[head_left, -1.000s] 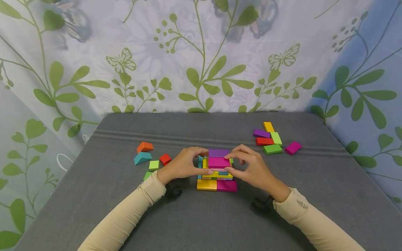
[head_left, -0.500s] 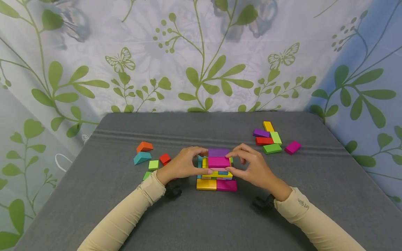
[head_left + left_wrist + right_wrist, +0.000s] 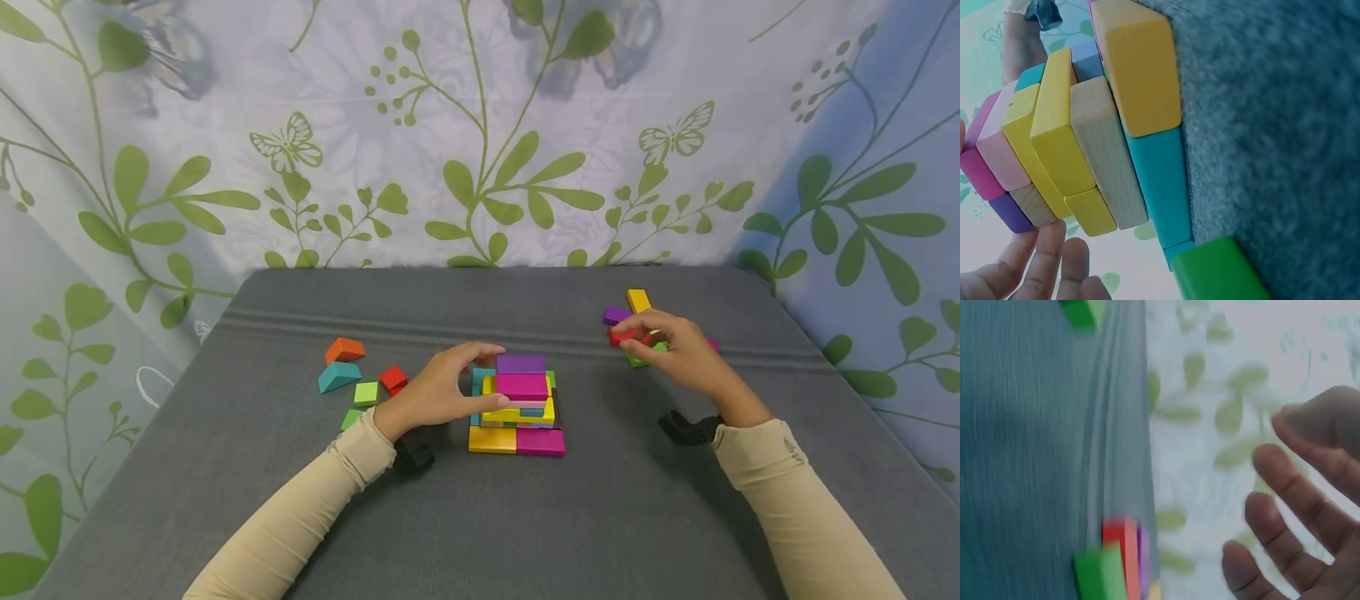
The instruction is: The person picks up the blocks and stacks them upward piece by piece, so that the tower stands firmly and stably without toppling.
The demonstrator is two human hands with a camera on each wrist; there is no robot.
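Note:
A layered stack of coloured wooden blocks (image 3: 517, 412) stands mid-table, with a magenta block (image 3: 521, 386) and a purple block (image 3: 521, 364) on top. My left hand (image 3: 442, 387) is curved around the stack's upper left side. Its thumb overlaps the magenta block's front left corner, and its index finger reaches past the purple block's back edge. In the left wrist view, fingertips (image 3: 1050, 231) lie right at the purple and plain wood blocks. My right hand (image 3: 682, 354) hangs with loosely bent fingers over the loose blocks at the right, holding nothing; a red block (image 3: 618, 337) shows beneath it.
Beside the right hand lie a yellow block (image 3: 638, 300) and a purple one (image 3: 617, 316); others are partly hidden. Left of the stack lie orange (image 3: 345, 350), teal (image 3: 339, 377), red (image 3: 393, 378) and green (image 3: 366, 393) blocks. A patterned curtain (image 3: 480, 133) hangs behind the grey table (image 3: 525, 533).
My right hand has left the stack and moved right and away, over the loose blocks. My left hand stays at the stack, its index finger lifted and stretched slightly farther back.

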